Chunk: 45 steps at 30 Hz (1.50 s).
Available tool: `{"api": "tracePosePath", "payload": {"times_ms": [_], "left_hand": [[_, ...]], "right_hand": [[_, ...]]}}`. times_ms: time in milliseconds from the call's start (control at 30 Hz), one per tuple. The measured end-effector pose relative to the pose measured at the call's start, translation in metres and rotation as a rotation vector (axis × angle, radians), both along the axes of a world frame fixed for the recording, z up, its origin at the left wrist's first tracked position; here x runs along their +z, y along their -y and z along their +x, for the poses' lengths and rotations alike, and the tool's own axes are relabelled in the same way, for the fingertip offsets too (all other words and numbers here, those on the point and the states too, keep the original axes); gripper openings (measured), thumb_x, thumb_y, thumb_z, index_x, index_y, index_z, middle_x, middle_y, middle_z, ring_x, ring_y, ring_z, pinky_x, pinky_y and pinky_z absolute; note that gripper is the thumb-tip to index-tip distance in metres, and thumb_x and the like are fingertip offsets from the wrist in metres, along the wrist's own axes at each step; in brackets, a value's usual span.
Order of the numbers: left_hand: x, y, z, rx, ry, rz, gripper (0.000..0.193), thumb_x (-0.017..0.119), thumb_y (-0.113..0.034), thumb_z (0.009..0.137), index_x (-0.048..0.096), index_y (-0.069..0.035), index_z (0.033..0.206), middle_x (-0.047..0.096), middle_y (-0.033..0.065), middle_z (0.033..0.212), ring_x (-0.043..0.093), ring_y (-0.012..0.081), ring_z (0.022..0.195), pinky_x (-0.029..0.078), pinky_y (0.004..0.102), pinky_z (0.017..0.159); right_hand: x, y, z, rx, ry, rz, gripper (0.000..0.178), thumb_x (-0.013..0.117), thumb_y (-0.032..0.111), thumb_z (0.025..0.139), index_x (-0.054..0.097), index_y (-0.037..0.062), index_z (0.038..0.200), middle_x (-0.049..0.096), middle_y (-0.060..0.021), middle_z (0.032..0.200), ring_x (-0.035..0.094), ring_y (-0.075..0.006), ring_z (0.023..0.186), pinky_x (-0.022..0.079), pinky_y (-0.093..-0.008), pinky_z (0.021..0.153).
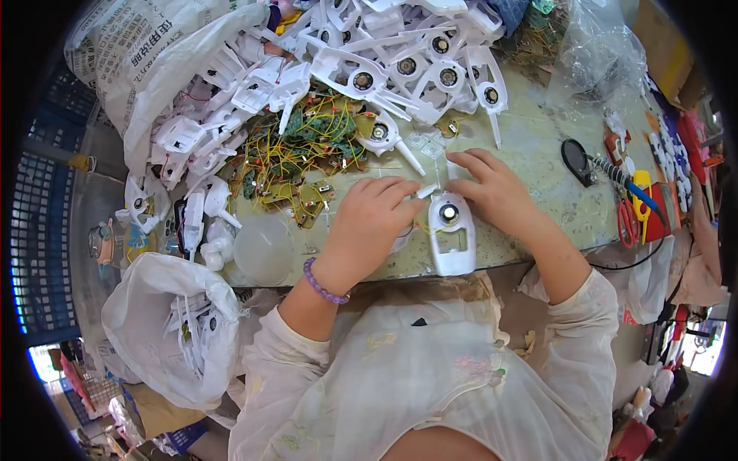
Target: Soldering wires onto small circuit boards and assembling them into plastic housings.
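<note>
At the table's near edge lies a white plastic shell (455, 259) with a wide looped end towards me, a narrow stem pointing away and a round speaker (449, 213) set in it. My left hand (374, 217), a purple bead bracelet (326, 286) on its wrist, has its fingertips closed on a small white piece (427, 190) at the shell's left side. Thumb and fingers of my right hand (498, 192) grip the stem from the right. A thin yellow wire shows beside the speaker.
Wired green circuit boards (304, 146) lie in a heap beyond my left hand. White shells (407, 65) are piled at the back. An open white bag (173, 330) hangs lower left, near a translucent bowl (264, 247). To the right are a black round tool (576, 162) and red-handled scissors (628, 223).
</note>
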State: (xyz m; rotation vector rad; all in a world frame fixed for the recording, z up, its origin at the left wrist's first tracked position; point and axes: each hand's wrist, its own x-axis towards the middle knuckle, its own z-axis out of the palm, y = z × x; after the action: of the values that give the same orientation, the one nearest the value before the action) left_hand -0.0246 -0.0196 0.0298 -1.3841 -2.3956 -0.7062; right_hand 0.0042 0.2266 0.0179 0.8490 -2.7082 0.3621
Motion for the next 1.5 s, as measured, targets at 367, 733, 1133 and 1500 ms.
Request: {"api": "tracePosePath", "payload": {"times_ms": [367,733,1133,1500], "left_hand": [[-0.003,0.045,0.014,-0.005,0.048,-0.009,0.023,0.060,-0.008,0.073,0.066,-0.007,0.096,0.064,0.0062,0.094,0.063,0.0234,0.086,0.052,0.0340,0.070],[0.001,0.061,0.007,-0.080,0.312,0.005,0.034,0.063,-0.010,0.074,0.066,-0.006,0.108,0.065,0.0089,0.102,0.063,0.0279,0.092,0.052,0.0351,0.076],[0.007,0.075,-0.007,0.071,0.879,0.573,0.035,0.058,-0.015,0.090,0.058,-0.005,0.123,0.062,0.0125,0.116,0.059,0.0216,0.108,0.044,0.0327,0.094],[0.018,0.059,0.029,0.131,0.279,-0.178,0.069,0.078,-0.020,0.064,0.054,-0.013,0.129,0.058,0.0106,0.118,0.055,0.0307,0.107,0.042,0.0423,0.092]], "right_hand": [[0.038,-0.005,0.016,0.144,0.482,-0.273,0.021,0.064,0.003,0.080,0.060,0.0055,0.101,0.060,-0.0093,0.094,0.055,-0.0297,0.096,0.045,-0.0395,0.081],[0.022,0.039,0.021,0.113,0.530,-0.459,0.021,0.067,0.009,0.081,0.061,0.0079,0.101,0.060,-0.0080,0.091,0.061,-0.0303,0.087,0.049,-0.0395,0.073],[-0.005,0.063,0.025,-0.005,0.063,-0.331,0.020,0.072,0.017,0.076,0.067,0.0099,0.095,0.059,-0.0048,0.088,0.055,-0.0270,0.091,0.044,-0.0386,0.078],[0.004,0.069,0.038,-0.090,0.017,-0.623,0.032,0.074,0.009,0.073,0.063,0.0045,0.104,0.059,-0.0131,0.100,0.055,-0.0322,0.096,0.045,-0.0408,0.082]]}}
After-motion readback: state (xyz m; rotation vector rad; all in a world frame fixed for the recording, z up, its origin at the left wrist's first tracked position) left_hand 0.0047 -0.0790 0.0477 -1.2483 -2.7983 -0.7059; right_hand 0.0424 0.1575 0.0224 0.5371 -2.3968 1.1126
